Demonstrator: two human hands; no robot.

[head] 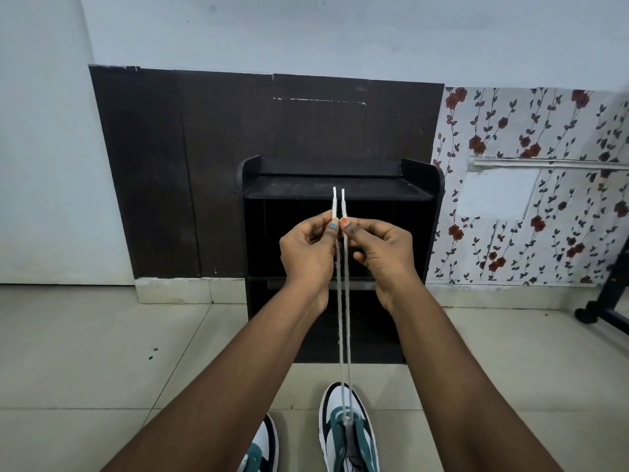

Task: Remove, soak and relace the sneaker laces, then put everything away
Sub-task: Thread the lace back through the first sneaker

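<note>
Between our raised hands, white lace (343, 311) runs as two strands, side by side, taut. Left hand (308, 248) pinches one strand near tip; right hand (381, 248) pinches other strand, thumbs nearly touching. Both lace tips stick up just above fingers, level with each other. Below hands, strands drop to right sneaker (347, 434) on tiled floor (102, 352), entering its lowest eyelets. Left sneaker (260, 447) sits just beside it, under our left forearm. Beyond hands, black shelf unit (340, 185) against wall.
</note>
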